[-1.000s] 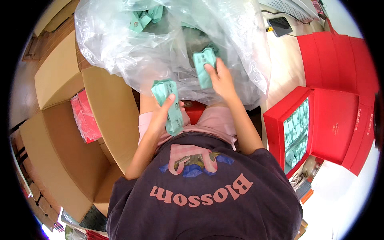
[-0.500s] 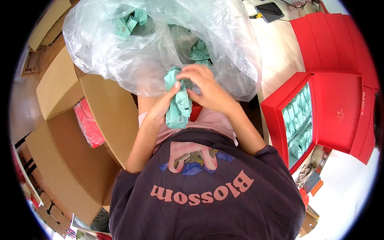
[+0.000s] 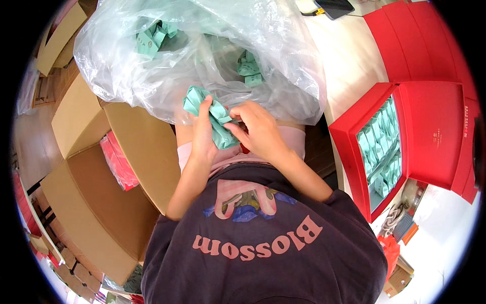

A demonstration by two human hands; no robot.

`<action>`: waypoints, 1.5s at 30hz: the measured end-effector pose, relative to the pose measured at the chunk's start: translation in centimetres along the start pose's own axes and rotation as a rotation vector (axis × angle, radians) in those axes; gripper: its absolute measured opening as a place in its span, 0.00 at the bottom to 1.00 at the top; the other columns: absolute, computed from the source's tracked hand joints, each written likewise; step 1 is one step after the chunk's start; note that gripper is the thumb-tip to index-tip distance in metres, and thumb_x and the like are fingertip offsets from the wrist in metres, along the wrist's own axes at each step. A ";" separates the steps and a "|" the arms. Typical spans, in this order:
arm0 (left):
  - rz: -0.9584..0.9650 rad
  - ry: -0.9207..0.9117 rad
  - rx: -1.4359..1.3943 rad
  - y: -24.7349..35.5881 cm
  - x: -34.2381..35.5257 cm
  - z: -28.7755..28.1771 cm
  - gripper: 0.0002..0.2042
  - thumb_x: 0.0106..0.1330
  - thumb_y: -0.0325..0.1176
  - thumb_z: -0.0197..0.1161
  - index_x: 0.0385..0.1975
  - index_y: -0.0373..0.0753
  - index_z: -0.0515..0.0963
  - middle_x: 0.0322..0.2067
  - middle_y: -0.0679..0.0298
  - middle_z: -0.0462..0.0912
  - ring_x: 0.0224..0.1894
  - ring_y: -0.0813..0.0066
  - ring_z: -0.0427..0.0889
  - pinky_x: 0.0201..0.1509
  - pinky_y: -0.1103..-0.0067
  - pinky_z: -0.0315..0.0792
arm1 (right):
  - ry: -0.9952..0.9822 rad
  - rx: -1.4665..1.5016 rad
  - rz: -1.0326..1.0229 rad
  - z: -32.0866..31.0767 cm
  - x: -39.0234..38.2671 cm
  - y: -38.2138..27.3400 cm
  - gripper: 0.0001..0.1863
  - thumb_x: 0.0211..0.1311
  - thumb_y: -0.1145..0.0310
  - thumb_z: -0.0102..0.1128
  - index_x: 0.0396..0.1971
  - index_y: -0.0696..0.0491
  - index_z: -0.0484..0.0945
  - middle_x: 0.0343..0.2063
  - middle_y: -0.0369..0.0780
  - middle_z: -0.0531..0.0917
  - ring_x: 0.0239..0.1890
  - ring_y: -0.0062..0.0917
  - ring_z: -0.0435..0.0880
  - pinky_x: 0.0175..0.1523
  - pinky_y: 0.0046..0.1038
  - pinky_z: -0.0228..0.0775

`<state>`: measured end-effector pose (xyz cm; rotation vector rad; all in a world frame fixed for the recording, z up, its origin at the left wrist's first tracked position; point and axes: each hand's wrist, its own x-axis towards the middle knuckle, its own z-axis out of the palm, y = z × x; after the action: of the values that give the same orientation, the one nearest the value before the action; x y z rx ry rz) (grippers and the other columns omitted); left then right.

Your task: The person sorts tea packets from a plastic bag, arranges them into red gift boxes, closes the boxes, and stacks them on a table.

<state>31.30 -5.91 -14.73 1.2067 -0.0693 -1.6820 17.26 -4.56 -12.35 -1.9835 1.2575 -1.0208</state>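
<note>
Left hand [image 3: 201,137] holds green packets [image 3: 224,138]; bag [image 3: 126,76] and red box [image 3: 347,144] contain more.

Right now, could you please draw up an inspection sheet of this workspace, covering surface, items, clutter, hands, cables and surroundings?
Surface: pale tabletop at the right.
Items: green packets in hand; loose packets at the clear plastic bag; open red box holding rows of packets.
Clutter: overlapping red panels; dark device, cut off by the picture's edge.
Hands: left hand holds green packets; right hand has thumb and fingertips at them, grip unclear.
Cables: short stretch with a yellow part, beside the device.
Surroundings: open cardboard box at the left, with a red wrapped pack; floor beyond.
</note>
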 end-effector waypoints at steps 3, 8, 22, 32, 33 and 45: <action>0.173 0.056 0.115 0.2 -0.5 0.8 0.11 0.65 0.38 0.58 0.42 0.42 0.67 0.32 0.65 0.74 0.34 0.73 0.76 0.38 0.75 0.72 | 0.002 0.036 0.016 0.2 0.1 -0.1 0.14 0.47 0.72 0.67 0.32 0.55 0.71 0.26 0.41 0.73 0.28 0.37 0.75 0.33 0.35 0.67; 0.237 0.124 0.131 -0.3 -0.2 0.5 0.13 0.65 0.35 0.56 0.45 0.41 0.66 0.33 0.65 0.72 0.34 0.73 0.76 0.39 0.75 0.72 | -0.025 0.032 0.036 0.1 -0.3 -0.1 0.11 0.48 0.72 0.66 0.29 0.55 0.72 0.27 0.41 0.73 0.29 0.37 0.75 0.32 0.35 0.68; 0.975 -0.118 0.242 3.0 -0.6 1.9 0.30 0.62 0.37 0.58 0.61 0.44 0.52 0.39 0.56 0.72 0.39 0.66 0.76 0.35 0.73 0.77 | -0.131 0.680 0.460 -3.8 1.6 -2.1 0.14 0.59 0.70 0.60 0.42 0.57 0.68 0.27 0.40 0.77 0.24 0.27 0.79 0.23 0.24 0.69; 1.112 -0.271 0.116 2.7 0.3 2.7 0.50 0.55 0.43 0.68 0.68 0.48 0.34 0.53 0.51 0.64 0.50 0.50 0.76 0.49 0.58 0.76 | 0.163 0.451 0.141 -4.7 2.8 -2.1 0.18 0.61 0.73 0.54 0.51 0.59 0.66 0.27 0.41 0.81 0.20 0.26 0.79 0.24 0.22 0.70; 1.006 -0.260 0.093 2.8 0.3 1.9 0.48 0.55 0.44 0.68 0.68 0.47 0.37 0.53 0.51 0.65 0.50 0.51 0.76 0.49 0.58 0.76 | 0.300 0.162 -0.090 -4.8 2.5 -2.1 0.17 0.57 0.77 0.55 0.48 0.58 0.70 0.27 0.41 0.82 0.20 0.29 0.79 0.24 0.24 0.70; 0.509 -0.263 -0.032 0.5 -0.8 0.0 0.38 0.59 0.59 0.59 0.61 0.37 0.58 0.52 0.60 0.70 0.53 0.64 0.73 0.54 0.67 0.72 | 0.253 0.521 0.420 -1.9 1.8 -2.3 0.09 0.59 0.78 0.55 0.38 0.58 0.68 0.21 0.41 0.81 0.22 0.19 0.78 0.27 0.20 0.69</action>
<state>31.61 -5.58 -13.86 0.8457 -0.4702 -1.3695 17.21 -5.45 -8.98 -1.1681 1.2975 -1.2475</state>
